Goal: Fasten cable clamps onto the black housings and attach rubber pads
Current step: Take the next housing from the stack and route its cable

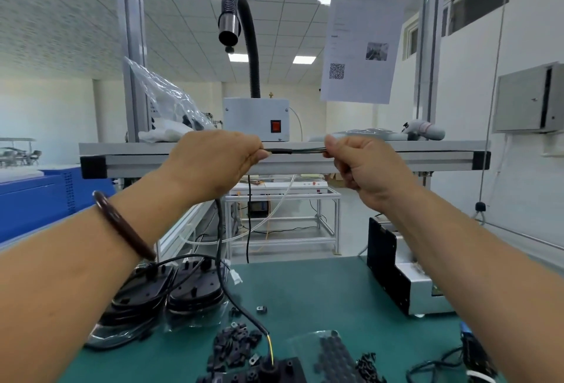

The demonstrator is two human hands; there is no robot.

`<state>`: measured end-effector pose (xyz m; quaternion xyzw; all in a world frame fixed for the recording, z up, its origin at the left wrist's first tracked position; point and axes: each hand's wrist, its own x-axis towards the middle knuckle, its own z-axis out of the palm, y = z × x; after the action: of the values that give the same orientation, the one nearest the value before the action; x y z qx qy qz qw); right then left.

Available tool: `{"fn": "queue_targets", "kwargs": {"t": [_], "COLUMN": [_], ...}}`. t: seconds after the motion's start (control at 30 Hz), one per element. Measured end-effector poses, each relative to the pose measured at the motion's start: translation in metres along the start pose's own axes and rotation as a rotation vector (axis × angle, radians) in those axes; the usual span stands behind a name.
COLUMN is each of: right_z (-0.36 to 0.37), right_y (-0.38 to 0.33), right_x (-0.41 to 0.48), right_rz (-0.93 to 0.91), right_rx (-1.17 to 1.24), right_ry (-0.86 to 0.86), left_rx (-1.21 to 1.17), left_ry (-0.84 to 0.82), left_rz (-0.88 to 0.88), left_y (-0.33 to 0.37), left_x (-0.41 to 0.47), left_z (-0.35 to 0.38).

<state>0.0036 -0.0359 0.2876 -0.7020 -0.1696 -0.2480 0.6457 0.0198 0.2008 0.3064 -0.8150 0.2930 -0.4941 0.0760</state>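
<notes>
**Visitor:** What are the hands doing?

**Onlooker:** Both are raised well above the worktop (335, 285), which is covered by a green mat. The left hand (213, 160), with a dark bangle (122, 224) on its wrist, is curled round a black cable (280, 150). The right hand (363, 166) pinches the same cable between thumb and fingers. A short stretch runs taut and level between them.

**Visitor:** Where does the cable go?

**Onlooker:** From the left hand it hangs down, curves across the mat and enters a black housing (290, 367) at the near edge, about midway along. A yellow wire shows where the sheath ends, just above the housing.

**Visitor:** Is a clamp fastened there?

**Onlooker:** I cannot tell, because the bottom of the view cuts the housing off. Loose cable clamps (235, 343) lie in a heap just left of it, and neither hand holds one.

**Visitor:** And the rubber pads?

**Onlooker:** A clear bag of dark rubber pads (332, 352) sits just right of the housing, by the near edge. Beside it is a small heap of black parts (369, 367), too small to identify. I'd judge the pads not yet applied.

**Visitor:** How much is left?

**Onlooker:** Most of it, by the look. Two stacks of housings (183, 291), with their cables, wait toward the left edge. This looks like straightening the cable before clamping. The fastening and the pads are yet to come for this piece.
</notes>
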Motion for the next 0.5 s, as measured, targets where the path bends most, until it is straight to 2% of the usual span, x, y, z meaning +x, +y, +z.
{"fn": "queue_targets", "kwargs": {"t": [0.23,0.5], "right_z": [-0.028,-0.039], "right_y": [-0.01,-0.002], "right_x": [0.0,-0.005], "right_rz": [-0.005,-0.006], "right_rx": [0.034,0.046], "right_ry": [-0.013,0.012], "left_rx": [-0.057,-0.074], "left_ry": [-0.017,-0.112], "left_rz": [0.028,0.021], "left_y": [0.001,0.008], "left_x": [0.018,0.018], "left_z": [-0.011,-0.013]}}
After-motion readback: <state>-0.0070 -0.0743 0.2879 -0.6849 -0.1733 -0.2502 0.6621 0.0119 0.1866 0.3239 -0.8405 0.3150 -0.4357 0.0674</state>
